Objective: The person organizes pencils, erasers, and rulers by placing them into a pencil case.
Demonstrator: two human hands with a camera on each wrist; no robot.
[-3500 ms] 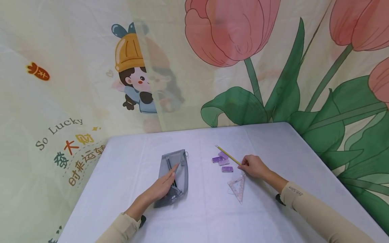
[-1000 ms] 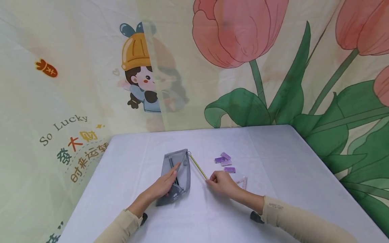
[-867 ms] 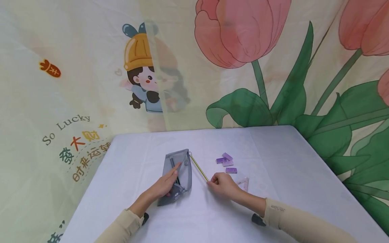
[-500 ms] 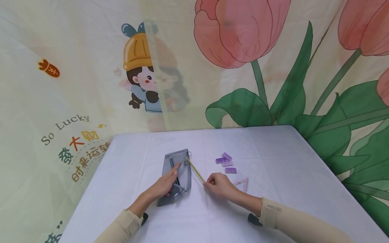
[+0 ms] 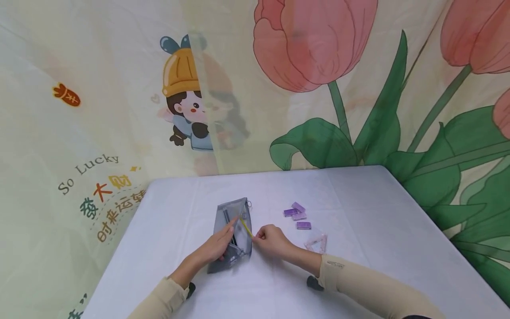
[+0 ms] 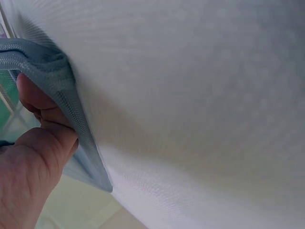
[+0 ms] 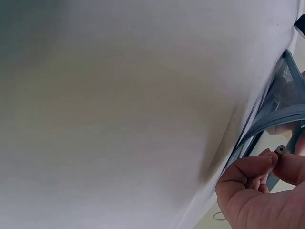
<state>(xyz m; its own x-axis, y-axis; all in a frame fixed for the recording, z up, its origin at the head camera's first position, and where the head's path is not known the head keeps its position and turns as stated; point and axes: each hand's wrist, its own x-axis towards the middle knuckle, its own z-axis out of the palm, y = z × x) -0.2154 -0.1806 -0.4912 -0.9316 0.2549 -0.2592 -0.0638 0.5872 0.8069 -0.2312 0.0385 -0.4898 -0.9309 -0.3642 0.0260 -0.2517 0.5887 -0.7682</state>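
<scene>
On the white-covered table, the left hand is lying on the grey mesh pencil case, its fingers curling round the zip edge and holding it open, while the right hand is pinching the end of a yellow pencil whose tip is sitting inside that opening. Four purple erasers and a clear set square are lying just right of the hands. On the curtain behind, "So Lucky" is showing above orange and green Chinese characters.
</scene>
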